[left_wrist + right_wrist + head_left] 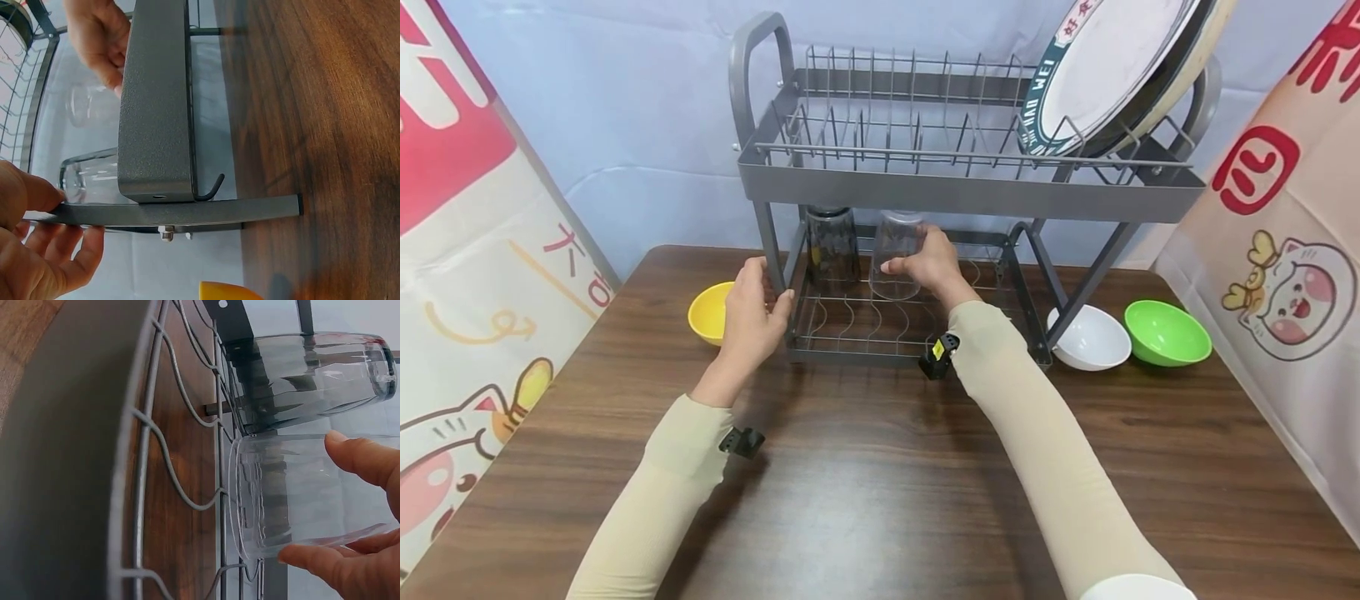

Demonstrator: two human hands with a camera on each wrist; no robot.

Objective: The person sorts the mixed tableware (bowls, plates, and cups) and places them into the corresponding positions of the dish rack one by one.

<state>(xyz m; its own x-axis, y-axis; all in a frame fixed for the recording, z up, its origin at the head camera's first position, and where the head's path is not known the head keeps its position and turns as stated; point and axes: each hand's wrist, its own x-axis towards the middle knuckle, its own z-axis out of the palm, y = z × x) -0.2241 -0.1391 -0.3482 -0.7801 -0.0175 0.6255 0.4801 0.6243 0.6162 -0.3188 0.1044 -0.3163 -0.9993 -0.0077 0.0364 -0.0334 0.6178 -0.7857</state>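
A clear glass (891, 271) stands upside down on the lower tier of a grey dish rack (970, 196). My right hand (931, 265) holds it, thumb on one side and fingers on the other; in the right wrist view the clear glass (306, 487) has its rim at the wire rack floor. To its left is a smoky dark glass (832, 250), also inverted. My left hand (751, 312) grips the rack's left front leg (769, 250). In the left wrist view the left hand's fingers (84, 250) lie along one side of that leg, with the thumb on the other.
A large patterned plate (1097, 75) and another dish lean in the right end of the upper tier. On the brown table (850, 475) sit a yellow bowl (707, 312) left of the rack, and a white bowl (1090, 337) and a green bowl (1167, 333) to its right.
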